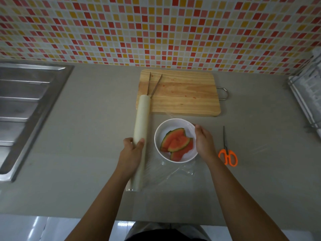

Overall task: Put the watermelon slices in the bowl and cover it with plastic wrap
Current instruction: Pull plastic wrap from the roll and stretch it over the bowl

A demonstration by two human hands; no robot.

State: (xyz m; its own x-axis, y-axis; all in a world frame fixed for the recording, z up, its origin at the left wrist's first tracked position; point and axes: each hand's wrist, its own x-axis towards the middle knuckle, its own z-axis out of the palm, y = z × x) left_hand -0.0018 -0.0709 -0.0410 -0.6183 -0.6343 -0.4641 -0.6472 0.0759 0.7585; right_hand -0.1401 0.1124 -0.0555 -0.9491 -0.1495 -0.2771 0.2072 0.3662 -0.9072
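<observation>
A white bowl (161, 134) stands on the grey counter and holds watermelon slices (177, 144) with red flesh and green rind. A long pale roll of plastic wrap (141, 119) lies just left of the bowl, and my left hand (132, 149) grips it near its lower part. Clear film (173, 173) stretches from the roll under and around the bowl. My right hand (204, 141) rests against the bowl's right rim, its fingers curled on the film there.
A wooden cutting board (184, 94) with metal tongs (154, 85) on it lies behind the bowl. Orange-handled scissors (227, 153) lie to the right. A steel sink (26, 110) sits far left, a dish rack (307, 94) far right.
</observation>
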